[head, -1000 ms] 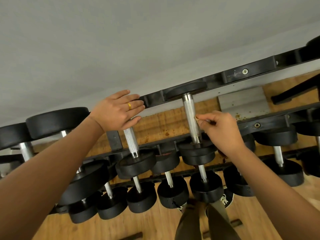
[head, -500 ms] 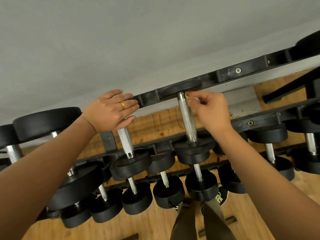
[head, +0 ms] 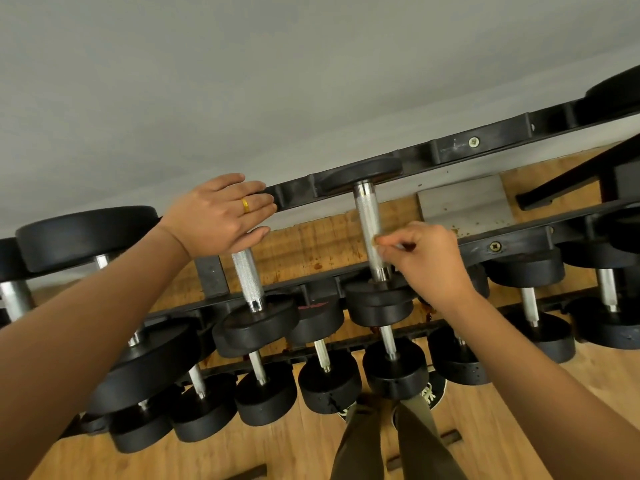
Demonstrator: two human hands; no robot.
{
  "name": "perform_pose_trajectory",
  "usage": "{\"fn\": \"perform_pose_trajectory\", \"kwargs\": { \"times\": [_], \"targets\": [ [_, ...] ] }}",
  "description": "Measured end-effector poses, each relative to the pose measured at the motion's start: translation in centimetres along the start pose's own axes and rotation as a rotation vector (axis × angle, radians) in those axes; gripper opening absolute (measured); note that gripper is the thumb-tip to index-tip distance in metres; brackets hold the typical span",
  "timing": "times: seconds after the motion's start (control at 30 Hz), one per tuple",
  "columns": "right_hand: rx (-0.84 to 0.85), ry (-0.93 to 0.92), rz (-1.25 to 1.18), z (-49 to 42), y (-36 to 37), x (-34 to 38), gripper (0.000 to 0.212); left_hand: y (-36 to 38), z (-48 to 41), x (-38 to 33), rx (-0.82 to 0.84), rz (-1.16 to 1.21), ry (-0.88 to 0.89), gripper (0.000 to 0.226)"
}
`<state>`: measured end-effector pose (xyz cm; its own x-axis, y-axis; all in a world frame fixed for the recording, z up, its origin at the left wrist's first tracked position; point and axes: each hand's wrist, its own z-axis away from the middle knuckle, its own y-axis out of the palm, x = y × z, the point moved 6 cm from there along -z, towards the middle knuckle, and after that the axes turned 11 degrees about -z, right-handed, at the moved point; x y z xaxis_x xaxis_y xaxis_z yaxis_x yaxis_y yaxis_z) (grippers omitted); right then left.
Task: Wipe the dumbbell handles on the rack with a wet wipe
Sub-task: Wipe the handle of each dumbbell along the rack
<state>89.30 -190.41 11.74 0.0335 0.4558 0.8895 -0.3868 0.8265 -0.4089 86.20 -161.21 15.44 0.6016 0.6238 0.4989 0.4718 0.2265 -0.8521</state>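
Note:
A black rack (head: pixel 457 147) holds several black dumbbells on three tiers. My right hand (head: pixel 433 258) pinches a small wet wipe (head: pixel 398 245), mostly hidden by its fingers, against the right side of a knurled silver handle (head: pixel 369 223) on the top tier, about two thirds of the way down it. My left hand (head: pixel 218 213) lies flat with straight fingers over the far end of the neighbouring dumbbell, whose handle (head: pixel 247 278) shows below the palm. A gold ring is on that hand.
A grey wall (head: pixel 242 81) stands behind the rack. Lower tiers carry more dumbbells (head: pixel 329 379) close to my legs (head: pixel 360 441). A wooden floor (head: pixel 311 452) runs under the rack, and a larger dumbbell (head: pixel 83 237) sits at the far left.
My right hand slid up the silver handle to its top end, then came back down to the lower part. My left hand stayed in place on the neighbouring dumbbell.

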Motion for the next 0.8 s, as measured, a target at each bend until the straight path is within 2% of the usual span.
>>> {"fn": "perform_pose_trajectory", "kwargs": {
  "times": [0.2, 0.4, 0.63, 0.8],
  "targets": [
    [-0.089, -0.001, -0.129, -3.9, -0.2, 1.6, 0.013, -0.2, 0.0, -0.1, -0.017, 0.006, 0.002, 0.035],
    [0.149, 0.158, -0.065, 0.9, -0.1, -1.1, 0.012, -0.2, 0.1, 0.0, -0.008, 0.012, -0.006, 0.036],
    [0.046, 0.088, -0.094, -1.9, 0.0, 0.2, 0.012, -0.3, 0.0, -0.1, -0.007, 0.018, 0.008, 0.035],
    [0.155, 0.192, -0.066, 1.1, 0.3, -1.9, 0.01, -0.2, -0.2, -0.1, 0.024, 0.035, 0.004, 0.036]
  ]
}}
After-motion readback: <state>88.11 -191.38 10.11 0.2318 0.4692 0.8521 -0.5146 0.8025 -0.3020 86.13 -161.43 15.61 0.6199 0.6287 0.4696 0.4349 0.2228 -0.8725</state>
